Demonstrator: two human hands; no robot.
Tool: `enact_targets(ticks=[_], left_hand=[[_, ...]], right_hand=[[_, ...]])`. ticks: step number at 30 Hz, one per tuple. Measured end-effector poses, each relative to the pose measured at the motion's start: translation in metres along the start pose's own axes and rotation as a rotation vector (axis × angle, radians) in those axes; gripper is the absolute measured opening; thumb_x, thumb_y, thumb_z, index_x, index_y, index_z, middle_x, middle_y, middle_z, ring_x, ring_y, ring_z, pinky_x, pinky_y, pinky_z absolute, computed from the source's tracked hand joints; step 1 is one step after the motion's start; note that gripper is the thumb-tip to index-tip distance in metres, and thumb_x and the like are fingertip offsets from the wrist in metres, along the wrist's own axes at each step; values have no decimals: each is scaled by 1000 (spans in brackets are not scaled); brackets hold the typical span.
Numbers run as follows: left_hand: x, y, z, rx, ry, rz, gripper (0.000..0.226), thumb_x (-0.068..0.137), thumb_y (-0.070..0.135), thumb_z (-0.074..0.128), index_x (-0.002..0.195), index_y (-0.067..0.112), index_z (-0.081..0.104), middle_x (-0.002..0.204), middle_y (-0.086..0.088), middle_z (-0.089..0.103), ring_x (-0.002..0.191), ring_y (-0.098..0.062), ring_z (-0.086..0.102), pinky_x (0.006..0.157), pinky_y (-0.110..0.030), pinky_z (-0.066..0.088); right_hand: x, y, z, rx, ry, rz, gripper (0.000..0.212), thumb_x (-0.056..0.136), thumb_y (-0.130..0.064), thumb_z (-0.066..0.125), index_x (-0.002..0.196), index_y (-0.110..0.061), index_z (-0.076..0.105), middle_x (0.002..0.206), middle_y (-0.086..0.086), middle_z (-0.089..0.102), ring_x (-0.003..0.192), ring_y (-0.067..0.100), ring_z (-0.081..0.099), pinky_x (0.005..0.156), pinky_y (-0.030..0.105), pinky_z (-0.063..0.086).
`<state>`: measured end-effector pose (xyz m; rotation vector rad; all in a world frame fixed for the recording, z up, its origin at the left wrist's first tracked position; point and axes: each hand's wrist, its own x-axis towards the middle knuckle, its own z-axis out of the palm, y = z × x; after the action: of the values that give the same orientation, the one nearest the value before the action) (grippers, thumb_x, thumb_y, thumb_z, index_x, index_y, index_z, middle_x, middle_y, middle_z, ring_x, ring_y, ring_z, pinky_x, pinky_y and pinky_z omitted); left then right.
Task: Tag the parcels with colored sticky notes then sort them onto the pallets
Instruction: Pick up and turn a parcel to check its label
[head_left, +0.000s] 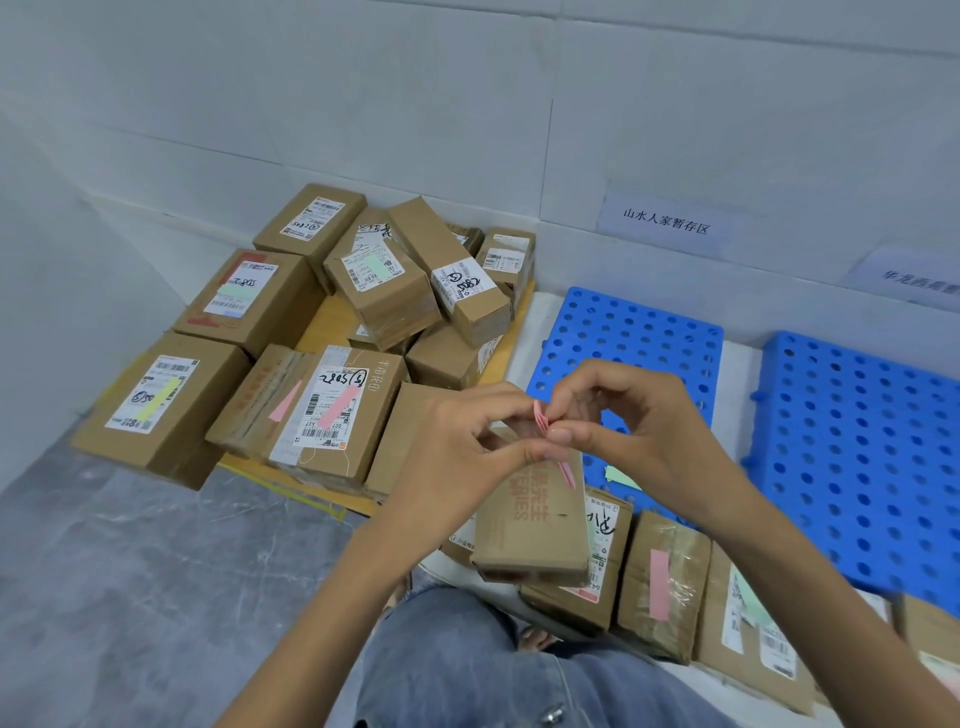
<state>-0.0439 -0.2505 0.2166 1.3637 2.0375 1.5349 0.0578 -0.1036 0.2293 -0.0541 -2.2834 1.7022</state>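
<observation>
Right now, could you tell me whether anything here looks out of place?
A green note lies loose on the left blue pallet, on no parcel. The boxes on the yellow pallet are heaped askew, some tilted on others.

At 3 o'clock the second wall sign (914, 280) is blurred and cut by the frame edge, so it cannot be read. The right blue pallet (857, 441) runs off the same edge. At 5 o'clock the last parcels (930, 639) are smeared and cropped. The left hand (457, 452) and right hand (639, 431) pinch pink sticky notes (541, 418), which are mostly hidden behind the fingertips, and cover the upper end of the red-printed parcel (535, 525). At 10 o'clock the yellow pallet (322, 327) lies mostly under boxes.
</observation>
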Motion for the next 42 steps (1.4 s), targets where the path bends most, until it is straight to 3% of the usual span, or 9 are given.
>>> enact_targets(ticks=[5,9,19,23,27,32,35,38,42], left_hand=[[2,2,3,-69,-27,-7,9,74,28,74,75,31,66,72,13,62,70,-3,57,52,-27,47],[2,0,6,-122,-77,-49,17,73,34,73,75,16,71,74,4,66,71,-13,59,54,-33,46],[1,0,9,-287,-132,-155,17,70,35,74,75,18,72,71,6,66,71,-28,62,57,-43,50],[2,2,9,-333,-146,-170,10,70,33,73,75,25,70,70,10,65,66,-14,62,58,-26,53],[1,0,10,-307,-151,-175,14,71,34,72,77,21,71,70,8,65,66,-12,62,59,-26,54],[2,-2,12,-321,-137,-218,22,70,34,73,80,14,74,73,0,68,66,-18,64,60,-27,55],[3,-1,13,-327,-130,-239,25,74,25,76,87,4,74,79,-11,70,69,-21,66,60,-26,57],[4,0,12,-318,-116,-272,8,81,11,73,88,8,74,76,-3,70,70,-16,66,61,-30,59],[6,3,15,-337,-23,-313,14,86,14,68,95,22,73,80,3,73,76,-27,69,62,-30,60]], right_hand=[[-2,1,-4,48,2,0,5,76,-30,71,80,-29,68,72,-1,63,66,12,52,69,36,46],[-2,6,-6,105,-12,-6,7,76,-25,72,81,-27,68,74,1,64,67,27,54,69,35,48],[-1,11,-6,272,-103,26,10,77,-4,67,81,-13,64,74,-12,64,69,5,59,69,19,51],[0,11,-5,293,-98,42,6,78,-11,69,79,-16,65,75,-11,64,71,8,60,71,24,53],[0,16,-6,253,-75,67,4,79,-22,70,78,-20,66,74,0,61,69,33,54,69,52,48],[-2,15,-7,254,-68,105,6,83,-7,65,81,-13,67,73,-8,63,72,11,60,72,28,51],[-3,12,-8,209,-52,114,5,82,-11,64,82,-14,68,73,-6,62,72,14,58,73,33,50],[-3,8,-9,119,-26,129,5,84,-18,64,81,-17,67,72,-3,61,71,20,59,70,37,50],[-2,4,-8,-27,64,112,10,90,-18,59,81,-17,62,72,-2,57,68,13,52,61,24,46]])
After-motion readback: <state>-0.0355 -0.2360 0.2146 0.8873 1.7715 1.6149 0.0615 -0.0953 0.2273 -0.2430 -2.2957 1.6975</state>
